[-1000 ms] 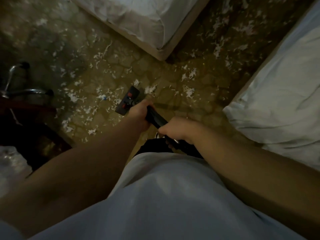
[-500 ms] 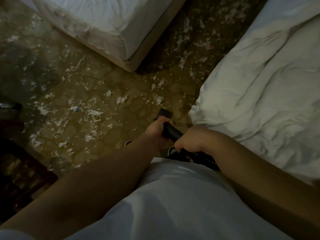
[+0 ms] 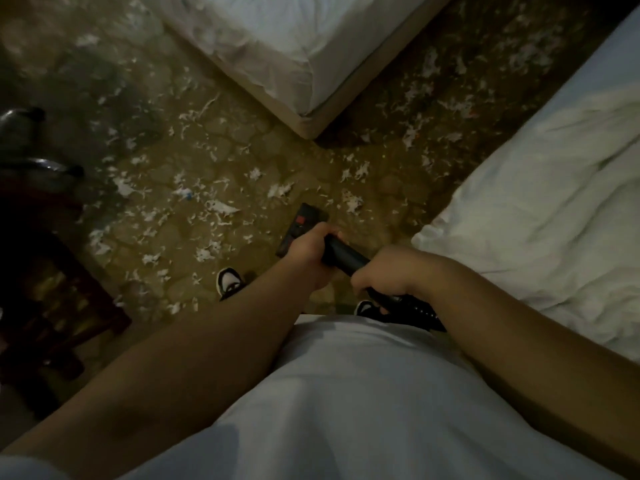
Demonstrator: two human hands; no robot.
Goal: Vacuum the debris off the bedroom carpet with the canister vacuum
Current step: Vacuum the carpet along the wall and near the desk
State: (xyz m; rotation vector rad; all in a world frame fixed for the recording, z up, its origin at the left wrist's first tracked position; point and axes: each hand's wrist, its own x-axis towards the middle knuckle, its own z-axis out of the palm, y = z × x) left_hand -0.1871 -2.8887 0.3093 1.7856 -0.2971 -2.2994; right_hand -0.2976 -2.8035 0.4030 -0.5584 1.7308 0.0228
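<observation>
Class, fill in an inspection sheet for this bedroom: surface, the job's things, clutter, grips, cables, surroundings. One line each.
Surface: patterned carpet, dimly lit, littered over most of the floor in view.
Job's things: black vacuum wand leading down to the floor head on the carpet; canister not in view.
Clutter: white shredded debris, thick ahead and to the left of the floor head and between the beds.
Grips: left hand curled round the wand lower down; right hand curled round it nearer the body.
Cables: nothing seen.
Surroundings: bed ahead, second bed on the right, dark wooden furniture and a chrome frame on the left.
</observation>
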